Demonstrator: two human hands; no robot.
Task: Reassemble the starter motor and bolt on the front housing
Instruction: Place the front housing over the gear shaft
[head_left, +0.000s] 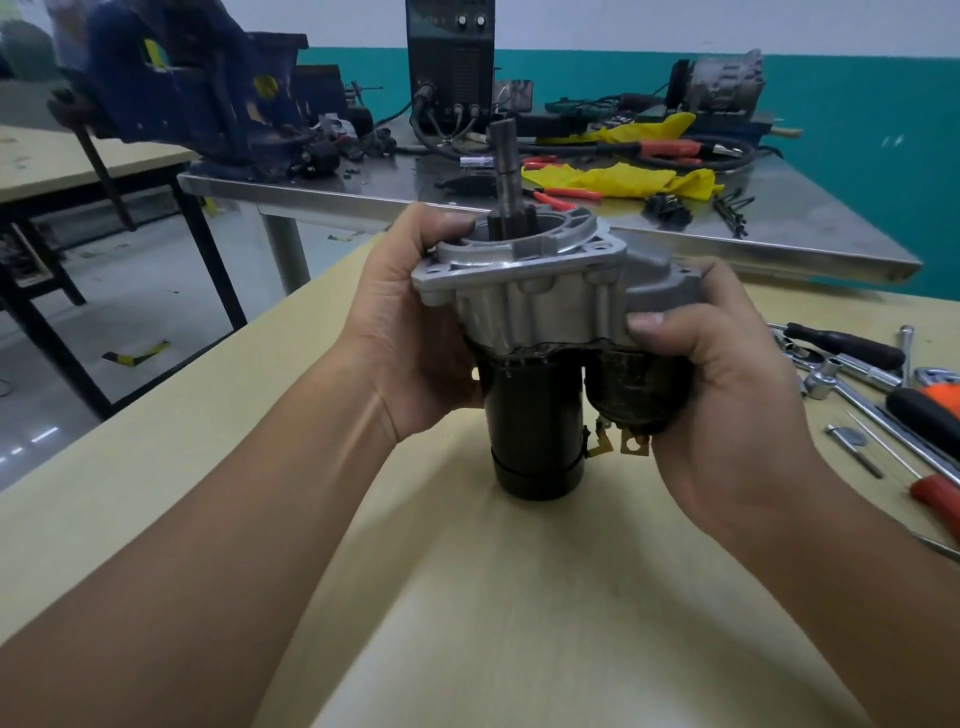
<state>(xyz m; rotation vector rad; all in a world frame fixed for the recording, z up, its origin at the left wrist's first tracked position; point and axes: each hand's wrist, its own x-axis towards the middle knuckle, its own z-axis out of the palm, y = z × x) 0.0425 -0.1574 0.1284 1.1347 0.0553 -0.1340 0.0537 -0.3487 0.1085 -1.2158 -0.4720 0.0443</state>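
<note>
Both of your forearms reach in from the bottom edge toward the middle of the head view, over a pale yellow worktop (519, 597). Your left hand (410, 332) wraps the left side of the starter motor (535, 415), thumb hooked on the rim of the front housing (524, 280). Your right hand (727, 374) curls around the solenoid (631, 387) side, thumb pressed on the housing wall. Each grip is closed on the unit.

Starter motor stands upright, its black base resting on the worktop. Grey cast-aluminium housing sits on top of the black cylindrical body, with the pinion shaft (506, 156) poking up through its opening. Copper terminals show low on the solenoid.

Likely risk: no bolts appear fitted, so the housing could lift or twist off line if you loosen either grip, and the tall unit could tip. Sockets and screwdrivers (872, 374) lie to your right; a metal bench with a blue vise (182, 83) stands behind.
</note>
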